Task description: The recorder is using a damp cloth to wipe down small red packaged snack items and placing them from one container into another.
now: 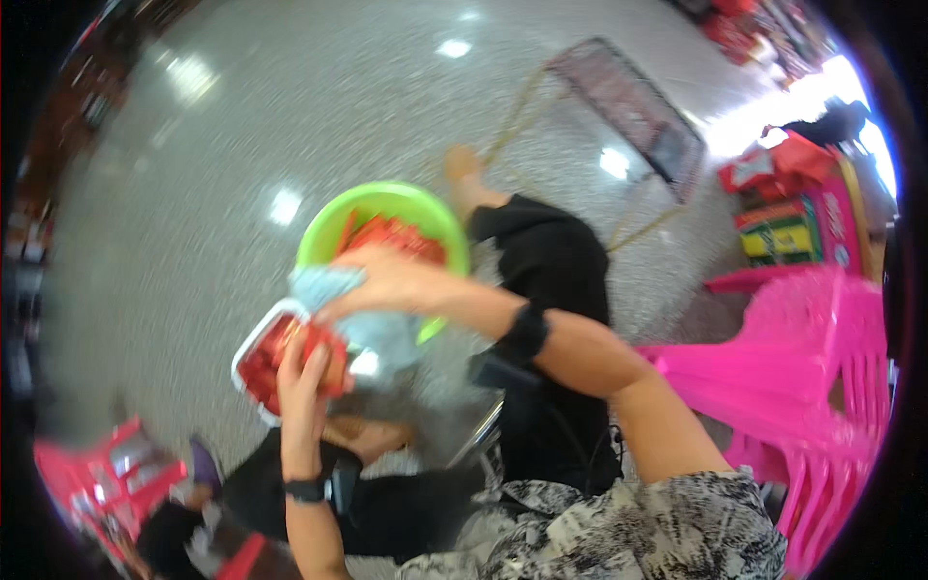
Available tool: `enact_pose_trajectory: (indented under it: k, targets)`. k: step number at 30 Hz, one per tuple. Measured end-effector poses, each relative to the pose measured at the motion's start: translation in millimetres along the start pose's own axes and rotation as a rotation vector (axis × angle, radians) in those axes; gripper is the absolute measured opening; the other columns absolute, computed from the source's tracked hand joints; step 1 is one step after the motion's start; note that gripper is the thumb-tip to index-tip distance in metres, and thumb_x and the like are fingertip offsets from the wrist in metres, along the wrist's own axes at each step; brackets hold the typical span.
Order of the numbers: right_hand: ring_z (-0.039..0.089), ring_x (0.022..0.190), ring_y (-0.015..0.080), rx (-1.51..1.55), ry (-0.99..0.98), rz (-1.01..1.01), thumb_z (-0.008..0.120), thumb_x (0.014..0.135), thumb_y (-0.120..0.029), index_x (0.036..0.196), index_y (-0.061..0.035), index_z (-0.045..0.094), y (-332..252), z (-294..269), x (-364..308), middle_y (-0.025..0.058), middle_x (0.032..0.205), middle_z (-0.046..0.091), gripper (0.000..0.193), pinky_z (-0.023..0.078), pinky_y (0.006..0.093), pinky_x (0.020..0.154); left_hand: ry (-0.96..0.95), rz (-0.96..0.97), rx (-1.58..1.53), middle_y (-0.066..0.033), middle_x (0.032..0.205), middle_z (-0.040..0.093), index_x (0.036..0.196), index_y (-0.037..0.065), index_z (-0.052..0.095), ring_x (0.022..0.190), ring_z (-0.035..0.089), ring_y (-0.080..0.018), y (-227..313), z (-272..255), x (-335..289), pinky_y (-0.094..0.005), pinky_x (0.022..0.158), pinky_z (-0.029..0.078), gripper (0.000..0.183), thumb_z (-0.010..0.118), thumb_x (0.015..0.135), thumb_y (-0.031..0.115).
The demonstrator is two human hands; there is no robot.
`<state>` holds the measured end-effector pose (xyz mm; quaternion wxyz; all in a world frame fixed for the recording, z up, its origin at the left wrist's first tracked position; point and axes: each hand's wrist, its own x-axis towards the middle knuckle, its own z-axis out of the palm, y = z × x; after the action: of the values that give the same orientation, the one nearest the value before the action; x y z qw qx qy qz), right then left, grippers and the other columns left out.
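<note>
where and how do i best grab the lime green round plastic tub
Likely by the far rim of the lime-green round plastic tub, coming from the far left: that curved edge stands exposed, while the right hand and a pale blue, soft-looking sheet obscure much of its near side. Red pieces inside suggest keeping it level.

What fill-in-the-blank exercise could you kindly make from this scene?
1. Red pieces lie in a round tub coloured bright ____.
2. The left hand is at a container whose rim is ____.
3. The large plastic chair at the picture's right is bright ____.
4. The person's trousers are ____.
Missing words: green; white; pink; black.
</note>
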<state>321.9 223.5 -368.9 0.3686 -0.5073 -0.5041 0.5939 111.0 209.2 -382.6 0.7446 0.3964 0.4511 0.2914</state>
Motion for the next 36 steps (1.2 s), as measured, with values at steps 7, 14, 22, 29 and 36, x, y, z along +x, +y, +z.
enact_pose_trajectory:
  k: [7, 14, 22, 29, 36]
  targets:
    - [0.064, 0.075, 0.0144, 0.015, 0.231, -0.128, 0.072, 0.073, -0.028, 0.098, -0.0008, 0.065, -0.6, 10.9, -0.5, 0.0108, 0.084, 0.068, 0.038, 0.048, 0.0287, 0.071, 0.238, -0.024, -0.242, -0.0103, 0.105, 0.055, 0.116, 0.004, 0.046, 0.094, 0.06, -0.0228, -21.3, -17.7, 18.3, -0.0312, 0.078, 0.05, 0.041, 0.055, 0.09, 0.035]
    - [0.062, 0.083, 0.0206, -0.222, 0.076, -0.367, 0.071, 0.07, -0.015, 0.098, -0.0014, 0.063, -4.8, 40.2, -10.7, 0.0114, 0.089, 0.063, 0.032, 0.048, 0.0319, 0.071, -0.035, -0.008, -0.772, -0.0119, 0.108, 0.059, 0.115, 0.006, 0.051, 0.098, 0.059, -0.0236, -4.5, -0.8, 30.7, -0.0366, 0.084, 0.049, 0.043, 0.039, 0.095, 0.042]
    - [0.058, 0.086, 0.0275, -0.505, -0.091, -0.499, 0.069, 0.07, -0.016, 0.093, -0.0093, 0.063, 11.0, 58.9, -17.9, 0.0077, 0.087, 0.058, 0.025, 0.048, 0.0374, 0.072, -0.009, 0.091, -0.696, -0.0189, 0.129, 0.045, 0.14, 0.009, 0.025, 0.103, 0.056, -0.0265, -25.0, -26.6, 44.1, -0.039, 0.088, 0.048, 0.048, 0.03, 0.098, 0.032]
    - [0.058, 0.086, 0.0278, -0.476, -0.166, -0.488, 0.069, 0.07, -0.017, 0.092, -0.01, 0.063, 14.7, 61.3, -25.6, 0.0083, 0.087, 0.059, 0.024, 0.048, 0.0377, 0.073, -0.056, 0.14, -0.847, -0.0175, 0.125, 0.048, 0.133, 0.009, 0.034, 0.103, 0.056, -0.0272, -15.3, -19.3, 38.4, -0.0388, 0.085, 0.049, 0.052, 0.031, 0.096, 0.044]
    - [0.059, 0.089, 0.0258, -0.511, 0.018, -0.365, 0.07, 0.066, -0.006, 0.1, -0.0087, 0.063, 14.2, 65.3, -20.7, 0.0081, 0.092, 0.058, 0.035, 0.048, 0.0343, 0.076, 0.013, 0.003, -0.693, -0.0145, 0.117, 0.055, 0.127, 0.006, 0.04, 0.105, 0.056, -0.0236, -16.4, -2.3, 21.8, -0.0382, 0.09, 0.047, 0.04, 0.036, 0.097, 0.033]
